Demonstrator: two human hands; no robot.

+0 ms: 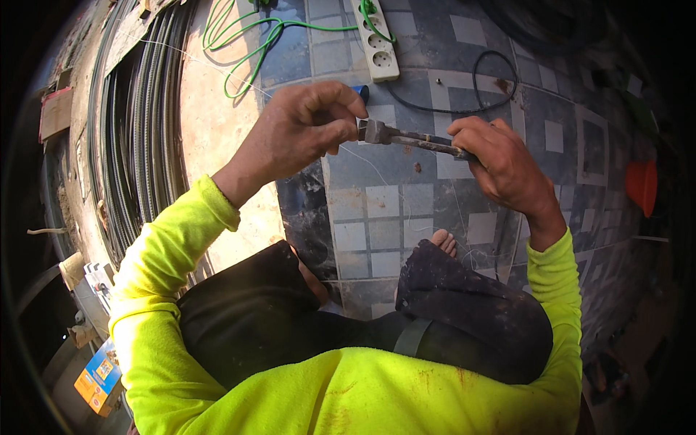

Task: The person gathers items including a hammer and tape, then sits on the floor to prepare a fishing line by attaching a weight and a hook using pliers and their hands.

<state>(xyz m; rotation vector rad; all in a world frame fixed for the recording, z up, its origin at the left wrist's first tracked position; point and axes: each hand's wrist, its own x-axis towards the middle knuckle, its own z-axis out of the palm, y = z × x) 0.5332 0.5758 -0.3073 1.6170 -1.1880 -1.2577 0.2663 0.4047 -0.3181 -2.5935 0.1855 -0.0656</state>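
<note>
My right hand (pixel 500 159) is closed round the handles of a worn, dark metal pair of pincers (pixel 375 132), held level above the floor with the jaws pointing left. Close against those jaws is my left hand (pixel 304 123), thumb and forefinger drawn together in a pinch. What lies between these fingertips is too small to make out. A thin pale wire (pixel 210 64) runs from the upper left toward my left hand. Below the hand, thin pale strands hang or lie over the tiles; whether they join that wire I cannot tell.
Ahead lies a white power strip (pixel 382 61) with a green cable (pixel 268 36) and a black cord (pixel 475 83). A blue cylindrical object (pixel 360 92) is partly behind my left hand. Long dark rods (pixel 148 109) lie at left, an orange container (pixel 641 187) at right. Tiles (pixel 384 203) cover the floor.
</note>
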